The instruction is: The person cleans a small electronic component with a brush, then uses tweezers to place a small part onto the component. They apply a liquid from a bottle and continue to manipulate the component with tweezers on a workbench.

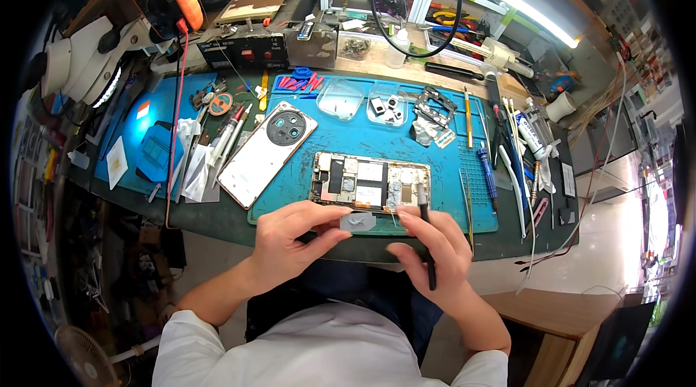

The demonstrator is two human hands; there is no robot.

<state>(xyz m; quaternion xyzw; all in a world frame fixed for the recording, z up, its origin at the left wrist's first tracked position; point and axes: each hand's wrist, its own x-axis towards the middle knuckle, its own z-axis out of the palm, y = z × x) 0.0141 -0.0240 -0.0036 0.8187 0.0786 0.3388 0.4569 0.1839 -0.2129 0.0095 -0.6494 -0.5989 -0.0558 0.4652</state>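
My left hand [297, 238] pinches the edge of a small grey card [367, 225] between thumb and fingertips. A blob of pale grey paste [356, 220] sits on that card. My right hand [438, 246] holds a slim black-handled tool [431, 264], which stands nearly upright against the fingers; its kind I cannot make out. Just beyond both hands lies an opened phone [371, 182], its inner parts facing up. A grey patch, like the paste, shows on its right part near my right fingertips. Left of it rests a pale phone back cover [268, 159] with a round camera ring.
Under the phone is a blue work mat [304, 191]. Behind stand two clear plastic boxes [341, 99] [387, 106], the right one holding small parts. Tweezers [466, 198], a blue screwdriver [487, 177] and other tools lie to the right. A microscope [87, 61] stands at the left.
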